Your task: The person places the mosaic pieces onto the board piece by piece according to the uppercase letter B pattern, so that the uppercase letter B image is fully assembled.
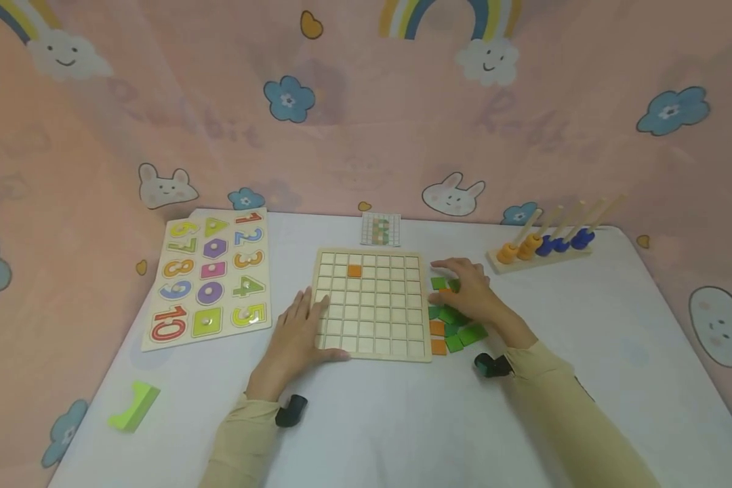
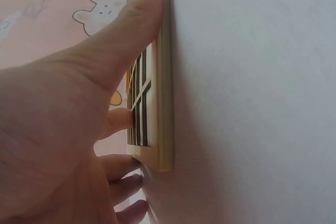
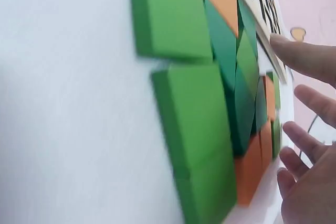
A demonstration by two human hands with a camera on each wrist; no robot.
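A square wooden grid board (image 1: 375,305) lies flat, with one orange tile (image 1: 354,271) in a cell near its top left. My left hand (image 1: 295,335) rests at the board's lower left corner. Its thumb lies along the front edge and its fingers are at the left side, seen close up beside the board's rim (image 2: 166,103). Over loose green and orange tiles right of the board, my right hand (image 1: 470,291) hovers with fingers apart. In the right wrist view, nothing shows between the fingers of that hand (image 3: 312,135); green tiles (image 3: 197,114) lie beside it.
Behind the board lies a small pattern card (image 1: 381,230). A number and shape puzzle (image 1: 195,278) is on the left, with a light green block (image 1: 135,407) nearer me. A wooden peg stand (image 1: 543,254) with orange and blue beads stands at the back right.
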